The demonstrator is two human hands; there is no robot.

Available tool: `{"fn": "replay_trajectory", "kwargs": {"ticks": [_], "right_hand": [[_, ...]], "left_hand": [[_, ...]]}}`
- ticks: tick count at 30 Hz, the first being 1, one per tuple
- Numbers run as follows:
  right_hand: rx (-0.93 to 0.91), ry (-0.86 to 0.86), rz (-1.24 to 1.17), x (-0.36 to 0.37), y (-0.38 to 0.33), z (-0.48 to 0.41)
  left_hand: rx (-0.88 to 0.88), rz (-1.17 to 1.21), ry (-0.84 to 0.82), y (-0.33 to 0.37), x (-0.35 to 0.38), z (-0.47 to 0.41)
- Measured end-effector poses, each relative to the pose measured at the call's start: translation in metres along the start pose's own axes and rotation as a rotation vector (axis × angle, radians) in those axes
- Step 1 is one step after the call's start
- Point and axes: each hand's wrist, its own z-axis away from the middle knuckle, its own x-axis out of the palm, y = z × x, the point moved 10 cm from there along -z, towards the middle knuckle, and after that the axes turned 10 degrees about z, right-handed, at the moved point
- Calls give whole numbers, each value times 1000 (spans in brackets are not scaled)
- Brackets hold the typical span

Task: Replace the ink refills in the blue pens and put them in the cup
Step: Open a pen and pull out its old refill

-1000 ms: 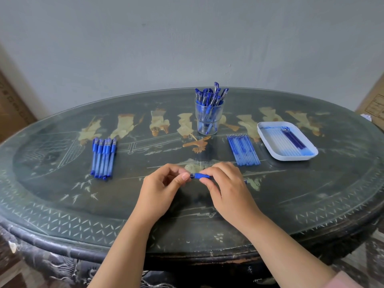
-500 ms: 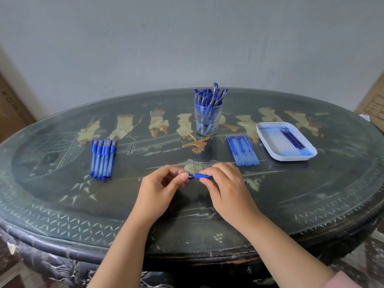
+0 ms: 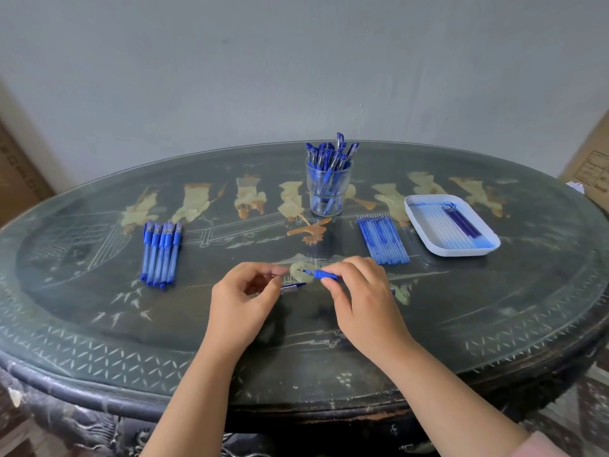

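Right hand (image 3: pixel 359 291) pinches blue pen (image 3: pixel 324 275) by its grip over mid-table (image 3: pixel 99 324), barrel hidden behind fingers; left hand (image 3: pixel 244 301) curled, can't tell if pinching anything, pen cap (image 3: pixel 293 287) half-hidden beside it.

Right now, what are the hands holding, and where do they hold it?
The right hand pinches a blue pen by its ribbed grip, tip pointing left. On the left hand the fingers are curled; whether they pinch anything cannot be told.
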Motion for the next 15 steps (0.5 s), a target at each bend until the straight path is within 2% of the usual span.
{"fn": "replay_trajectory", "kwargs": {"ticks": [3,6,10,15], "right_hand": [[15,-1,-11,0,2,0],[21,3,-21,0,3,0],[25,-1,-21,0,3,0],[26,-14,-19,1,3,0]], "left_hand": [[117,-172,-26,11,6,2],[115,-199,-29,13,9,3],[259,-354,-94,18,19,5],[254,-475,-99,7,21,3]]}}
